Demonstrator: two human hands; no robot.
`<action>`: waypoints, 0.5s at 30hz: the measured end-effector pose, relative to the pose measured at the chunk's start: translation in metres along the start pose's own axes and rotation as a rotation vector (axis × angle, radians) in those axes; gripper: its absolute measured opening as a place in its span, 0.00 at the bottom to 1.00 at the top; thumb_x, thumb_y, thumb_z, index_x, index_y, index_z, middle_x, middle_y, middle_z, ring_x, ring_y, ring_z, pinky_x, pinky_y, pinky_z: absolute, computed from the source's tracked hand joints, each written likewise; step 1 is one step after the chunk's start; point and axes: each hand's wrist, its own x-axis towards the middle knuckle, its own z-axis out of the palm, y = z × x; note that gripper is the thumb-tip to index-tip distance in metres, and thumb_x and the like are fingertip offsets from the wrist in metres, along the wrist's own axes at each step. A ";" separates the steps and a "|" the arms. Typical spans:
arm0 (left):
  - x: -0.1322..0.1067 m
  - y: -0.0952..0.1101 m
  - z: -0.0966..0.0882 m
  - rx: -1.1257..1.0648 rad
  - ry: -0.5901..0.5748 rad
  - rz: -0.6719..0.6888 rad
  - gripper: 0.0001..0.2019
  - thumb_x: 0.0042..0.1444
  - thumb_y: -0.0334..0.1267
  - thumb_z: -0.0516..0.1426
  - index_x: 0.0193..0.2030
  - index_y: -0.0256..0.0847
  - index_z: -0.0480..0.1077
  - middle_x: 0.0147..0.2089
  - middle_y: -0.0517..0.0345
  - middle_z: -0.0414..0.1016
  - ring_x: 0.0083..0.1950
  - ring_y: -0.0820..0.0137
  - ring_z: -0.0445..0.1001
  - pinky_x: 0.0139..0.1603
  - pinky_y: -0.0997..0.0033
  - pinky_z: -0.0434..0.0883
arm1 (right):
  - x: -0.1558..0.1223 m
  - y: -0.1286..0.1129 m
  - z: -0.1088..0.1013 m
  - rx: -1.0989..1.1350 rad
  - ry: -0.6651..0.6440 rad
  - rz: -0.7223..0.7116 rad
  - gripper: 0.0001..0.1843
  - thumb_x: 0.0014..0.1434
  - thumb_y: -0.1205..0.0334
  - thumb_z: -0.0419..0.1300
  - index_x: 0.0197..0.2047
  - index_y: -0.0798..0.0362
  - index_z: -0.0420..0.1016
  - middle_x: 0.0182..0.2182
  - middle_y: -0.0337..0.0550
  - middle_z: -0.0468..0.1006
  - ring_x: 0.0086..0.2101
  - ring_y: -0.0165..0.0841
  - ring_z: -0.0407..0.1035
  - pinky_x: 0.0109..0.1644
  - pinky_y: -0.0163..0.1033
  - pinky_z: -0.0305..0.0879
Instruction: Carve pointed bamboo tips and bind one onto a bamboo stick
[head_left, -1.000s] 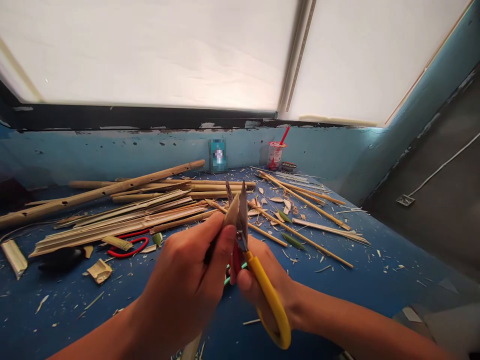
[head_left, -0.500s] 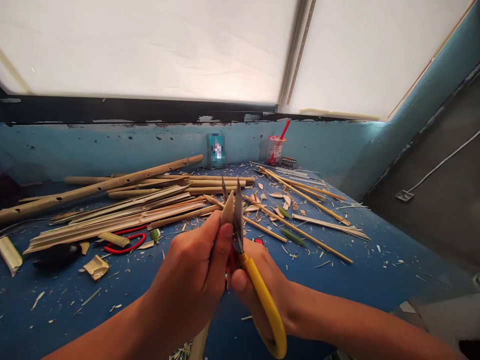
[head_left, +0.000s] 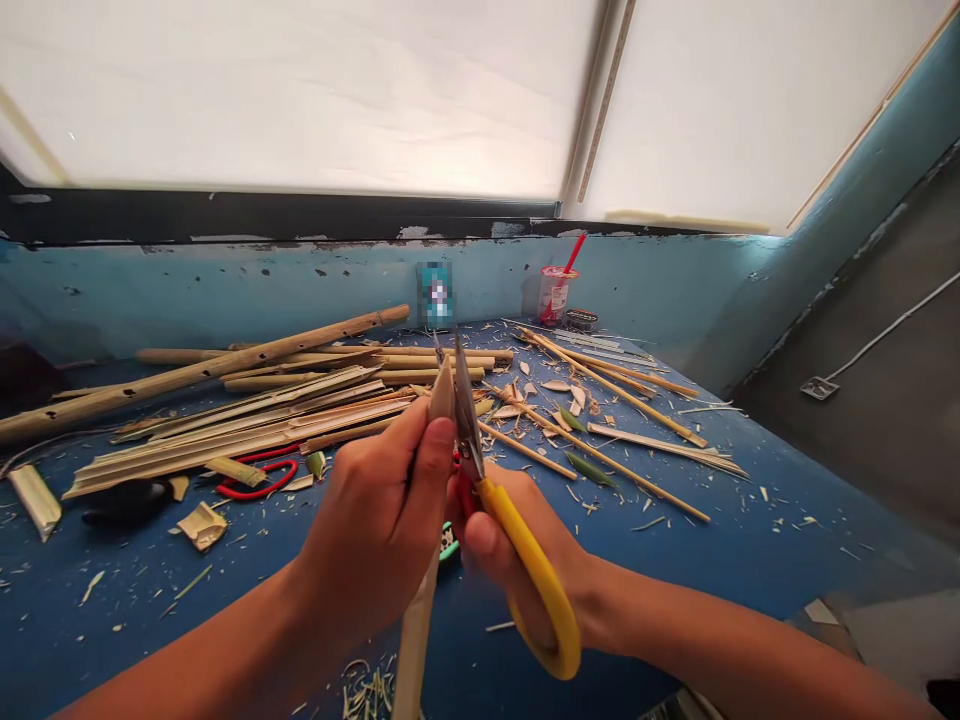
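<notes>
My left hand [head_left: 379,500] is closed around a pale bamboo strip [head_left: 415,640], thumb pressed near its top. The strip's pointed tip sticks up past my fingers, and its lower end hangs toward the bottom of the view. In my right hand [head_left: 529,530] is a pair of scissors [head_left: 536,570] with a yellow handle and red parts near the pivot. The scissor blades point up and away, one along the right edge of the strip's tip, the other partly hidden behind it. My two hands are close together above the blue table [head_left: 285,640].
Split bamboo pieces [head_left: 255,440] and bamboo poles [head_left: 300,345] lie on the left. Thin sticks [head_left: 622,390] and shavings spread over the right. Red-handled cutters [head_left: 262,480] lie left of my hands. A cup with a red straw [head_left: 556,295] stands by the wall. Behind my hands is a green-rimmed object [head_left: 448,543].
Both hands, the strip and the scissors have shifted slightly left. The scissors are tilted a little more, and more of the strip's lower part shows. The view has moved slightly.
</notes>
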 end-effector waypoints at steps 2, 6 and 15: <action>-0.001 0.000 0.000 0.006 -0.010 0.039 0.17 0.75 0.35 0.50 0.31 0.45 0.65 0.20 0.71 0.64 0.19 0.76 0.61 0.21 0.76 0.59 | 0.004 -0.006 -0.003 0.044 -0.046 -0.061 0.28 0.74 0.31 0.54 0.39 0.50 0.63 0.31 0.35 0.65 0.30 0.28 0.56 0.32 0.35 0.57; -0.004 0.001 0.001 0.000 -0.052 0.089 0.17 0.75 0.34 0.51 0.31 0.45 0.66 0.19 0.73 0.65 0.17 0.77 0.61 0.19 0.77 0.59 | 0.008 -0.015 -0.008 0.087 -0.127 -0.075 0.29 0.73 0.30 0.52 0.47 0.50 0.66 0.41 0.42 0.71 0.35 0.32 0.61 0.38 0.38 0.65; 0.000 0.001 -0.003 0.007 -0.093 0.077 0.16 0.76 0.34 0.51 0.33 0.44 0.68 0.22 0.72 0.70 0.20 0.80 0.68 0.23 0.82 0.65 | 0.001 -0.006 -0.008 0.018 -0.138 0.033 0.34 0.69 0.24 0.53 0.49 0.51 0.67 0.35 0.38 0.66 0.35 0.34 0.60 0.43 0.43 0.69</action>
